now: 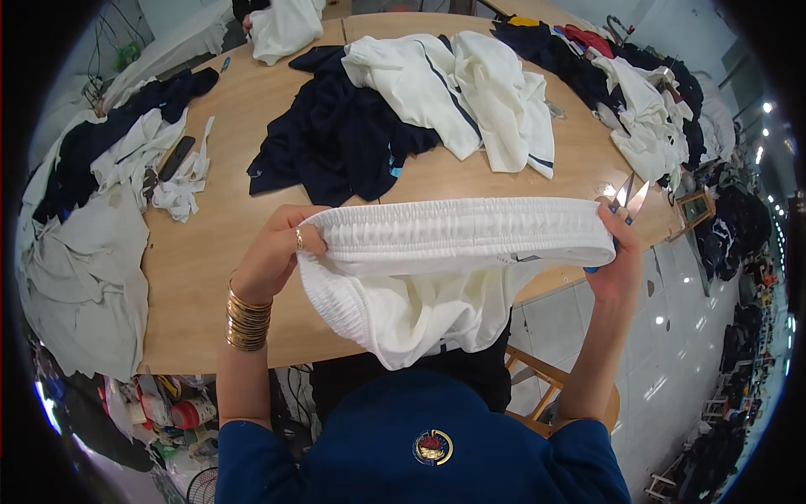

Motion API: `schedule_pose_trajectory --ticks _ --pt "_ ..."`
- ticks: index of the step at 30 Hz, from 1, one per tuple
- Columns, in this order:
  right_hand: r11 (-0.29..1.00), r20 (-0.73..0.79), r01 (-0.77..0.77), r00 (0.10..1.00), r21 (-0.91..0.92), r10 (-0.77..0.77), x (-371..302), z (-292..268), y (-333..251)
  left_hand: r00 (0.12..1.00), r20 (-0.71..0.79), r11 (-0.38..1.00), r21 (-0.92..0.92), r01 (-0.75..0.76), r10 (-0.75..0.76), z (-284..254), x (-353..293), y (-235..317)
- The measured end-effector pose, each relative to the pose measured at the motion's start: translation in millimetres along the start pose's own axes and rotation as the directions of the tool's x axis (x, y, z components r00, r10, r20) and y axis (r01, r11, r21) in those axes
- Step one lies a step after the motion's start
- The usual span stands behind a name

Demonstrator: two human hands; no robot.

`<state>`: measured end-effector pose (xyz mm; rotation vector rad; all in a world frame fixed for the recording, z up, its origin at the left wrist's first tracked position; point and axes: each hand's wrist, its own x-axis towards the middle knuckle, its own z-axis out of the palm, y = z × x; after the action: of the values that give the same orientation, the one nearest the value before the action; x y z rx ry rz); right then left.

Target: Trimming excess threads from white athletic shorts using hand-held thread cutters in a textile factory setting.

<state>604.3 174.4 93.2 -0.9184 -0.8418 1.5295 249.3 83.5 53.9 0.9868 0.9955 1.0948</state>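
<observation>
Stretched between my two hands is a white garment with a gathered elastic waistband [462,227], probably trousers or shorts; its lower folds hang over the table's near edge. My left hand [285,244], with a ring and several gold bangles on the wrist, grips the waistband's left end. At the right end, my right hand [617,252] is closed on the waistband and also holds scissors [628,197], blades pointing up and away, blue handle partly hidden in the palm. Beyond the waistband lie a dark navy garment [327,134] and white garments with navy stripes [453,92].
Piled white and navy cloth [92,252] drapes over the table's left side, with a dark phone-like object [176,158] on it. More clothes [642,109] heap at the far right, near a small wooden frame [695,208]. Another person's hand [247,23] touches white cloth at the back.
</observation>
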Motion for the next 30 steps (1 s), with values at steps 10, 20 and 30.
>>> schedule_pose_trajectory --ticks 10,20,30 --pt "0.999 0.006 0.029 1.000 -0.014 -0.029 -5 -9 1 0.999 -0.015 0.997 0.064 -0.037 0.038 9 -2 6" --pt "0.999 0.093 0.022 0.995 0.040 -0.026 4 -5 4 0.997 0.043 0.992 0.107 -0.069 0.064 7 2 15" --pt "0.998 0.245 -0.058 0.968 -0.005 0.057 2 59 26 0.972 0.195 0.844 0.493 -0.211 0.129 90 44 -56"
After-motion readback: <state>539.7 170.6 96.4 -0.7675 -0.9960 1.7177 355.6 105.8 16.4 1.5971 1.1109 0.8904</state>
